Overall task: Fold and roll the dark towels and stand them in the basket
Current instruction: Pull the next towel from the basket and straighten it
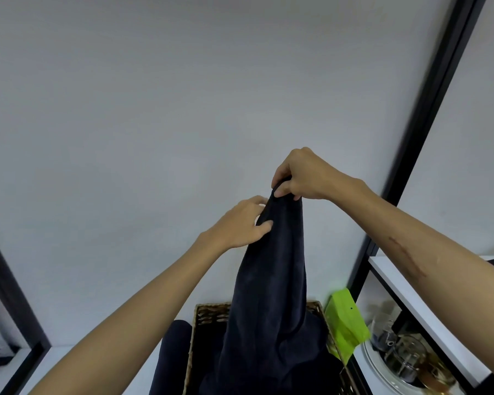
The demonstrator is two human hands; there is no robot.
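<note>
Directly below both hands, woven basket (208,312) with dark cloth inside; rolled dark towel (173,354) just left of it. Higher up, right hand (303,175) pinched shut on top edge of hanging dark towel (271,280); left hand (240,226) half closed, thumb on its side hem. Likely trouble: lower folds snagging the basket rim, or slipping from the pinch. Green pouch (345,320) close on the right; bare wall and open room beyond.
</note>
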